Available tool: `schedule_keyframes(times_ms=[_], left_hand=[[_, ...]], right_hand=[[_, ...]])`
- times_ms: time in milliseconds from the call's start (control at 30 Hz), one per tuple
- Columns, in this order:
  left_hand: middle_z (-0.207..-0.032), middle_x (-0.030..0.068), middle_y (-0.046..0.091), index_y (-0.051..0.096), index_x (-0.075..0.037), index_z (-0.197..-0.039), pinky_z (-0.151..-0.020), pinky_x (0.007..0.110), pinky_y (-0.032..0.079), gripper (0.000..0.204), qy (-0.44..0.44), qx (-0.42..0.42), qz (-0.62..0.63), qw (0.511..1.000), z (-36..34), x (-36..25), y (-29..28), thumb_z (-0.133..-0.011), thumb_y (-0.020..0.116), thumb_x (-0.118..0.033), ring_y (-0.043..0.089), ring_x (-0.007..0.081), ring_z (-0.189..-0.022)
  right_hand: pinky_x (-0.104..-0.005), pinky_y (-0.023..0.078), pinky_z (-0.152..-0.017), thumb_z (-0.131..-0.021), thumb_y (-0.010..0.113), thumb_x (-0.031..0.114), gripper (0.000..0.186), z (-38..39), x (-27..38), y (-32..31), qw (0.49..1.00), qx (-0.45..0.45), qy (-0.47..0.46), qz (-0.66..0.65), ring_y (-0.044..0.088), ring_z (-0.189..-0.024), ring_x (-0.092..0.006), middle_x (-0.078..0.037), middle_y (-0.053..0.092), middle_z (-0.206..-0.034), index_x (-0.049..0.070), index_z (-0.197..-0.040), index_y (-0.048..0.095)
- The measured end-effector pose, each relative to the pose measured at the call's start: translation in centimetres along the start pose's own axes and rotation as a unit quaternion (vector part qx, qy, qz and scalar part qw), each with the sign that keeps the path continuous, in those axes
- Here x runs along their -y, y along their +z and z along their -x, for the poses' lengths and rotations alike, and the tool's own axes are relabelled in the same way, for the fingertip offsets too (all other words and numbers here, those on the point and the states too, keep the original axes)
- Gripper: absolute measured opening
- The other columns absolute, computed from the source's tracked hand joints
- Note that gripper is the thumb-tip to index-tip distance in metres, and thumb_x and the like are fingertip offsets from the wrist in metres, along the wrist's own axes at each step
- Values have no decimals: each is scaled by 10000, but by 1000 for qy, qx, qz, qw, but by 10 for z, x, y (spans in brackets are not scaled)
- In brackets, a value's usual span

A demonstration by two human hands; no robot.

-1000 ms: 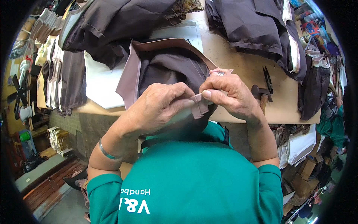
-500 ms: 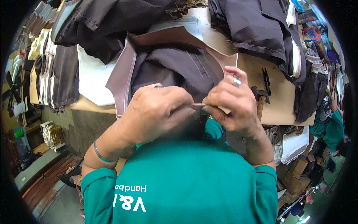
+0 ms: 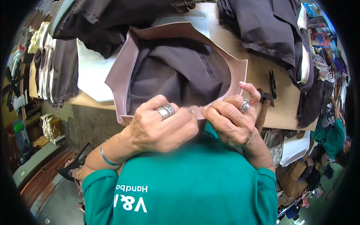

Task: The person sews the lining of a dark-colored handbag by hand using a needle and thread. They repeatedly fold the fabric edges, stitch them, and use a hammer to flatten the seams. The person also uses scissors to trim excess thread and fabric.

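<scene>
A pink leather bag body (image 3: 120, 80) stands mouth-up before me at the table's near edge, with dark brown lining (image 3: 168, 75) bunched inside it. My left hand (image 3: 161, 123) is closed on the near rim, its fingers pinching the pink edge. Close beside it, my right hand (image 3: 232, 118) pinches the same rim between thumb and forefinger, its little finger raised near the right corner. The fingertips of both hands almost meet. What lies under the left fingers is hidden.
A hammer (image 3: 263, 108) and black snips (image 3: 272, 84) lie right of the bag on the tan table (image 3: 290, 108). Dark cloth pieces (image 3: 258, 33) are heaped at the back. White sheet material (image 3: 93, 75) lies on the left. A co-worker in green (image 3: 332, 137) is at the far right.
Both hands have moved down slightly, and the left has turned so its ringed fingers show. The near rim has dropped and the bag's mouth looks wider. My right little finger has lifted.
</scene>
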State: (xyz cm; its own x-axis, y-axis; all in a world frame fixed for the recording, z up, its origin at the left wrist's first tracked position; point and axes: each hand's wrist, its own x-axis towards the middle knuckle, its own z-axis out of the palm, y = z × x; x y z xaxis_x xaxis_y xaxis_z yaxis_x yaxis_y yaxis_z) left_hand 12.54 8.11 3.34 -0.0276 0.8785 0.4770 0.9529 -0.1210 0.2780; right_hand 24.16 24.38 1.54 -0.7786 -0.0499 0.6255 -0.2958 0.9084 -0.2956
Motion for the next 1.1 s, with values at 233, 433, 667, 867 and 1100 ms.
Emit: schedule_keyframes(times_ms=[233, 433, 667, 867, 1100], left_hand=[[-863, 16, 590, 605, -123, -729, -648, 320, 410, 83, -154, 19, 11, 988, -4, 40, -17, -727, 646, -195, 565, 192, -764], [-1178, 96, 492, 624, -81, -825, -910, 406, 365, 119, -186, 82, -237, 950, 21, 137, 20, -771, 604, -185, 470, 306, -1068], [-743, 70, 599, 585, -56, -715, -655, 351, 447, 126, -284, 237, -92, 925, 15, 125, -44, -759, 611, -170, 575, 222, -658], [-534, 55, 524, 513, -9, -644, -473, 241, 412, 351, -378, -196, 324, 845, 72, 46, -186, -853, 506, -291, 518, 135, -483], [-940, 97, 575, 536, 55, -992, -831, 259, 467, 323, -358, -179, 350, 847, 10, 16, -117, -672, 576, 77, 567, 152, -902]], right_hand=[[-443, 282, -953, -618, 652, 113, 180, -5, 1, -10, 991, 87, 32, -95, 503, -569, -89, 34, 561, -700, 123, -795, 619], [-410, 353, -916, -629, 625, 151, 186, -2, 10, -11, 986, 153, -35, -63, 482, -558, -80, 58, 479, -623, 174, -814, 622], [-456, 279, -1009, -638, 618, 145, 91, -31, -10, -48, 990, 99, 39, 91, 576, -744, -142, 13, 592, -690, 137, -726, 640], [-464, 283, -987, -689, 615, 88, 159, -68, -16, -30, 988, 75, -4, 132, 540, -992, -271, -54, 631, -933, 75, -844, 648], [-381, 397, -892, -604, 744, 474, 798, -86, 17, 0, 924, 112, 31, -364, 563, -984, -274, -170, 589, -1034, -45, -1158, 494]])
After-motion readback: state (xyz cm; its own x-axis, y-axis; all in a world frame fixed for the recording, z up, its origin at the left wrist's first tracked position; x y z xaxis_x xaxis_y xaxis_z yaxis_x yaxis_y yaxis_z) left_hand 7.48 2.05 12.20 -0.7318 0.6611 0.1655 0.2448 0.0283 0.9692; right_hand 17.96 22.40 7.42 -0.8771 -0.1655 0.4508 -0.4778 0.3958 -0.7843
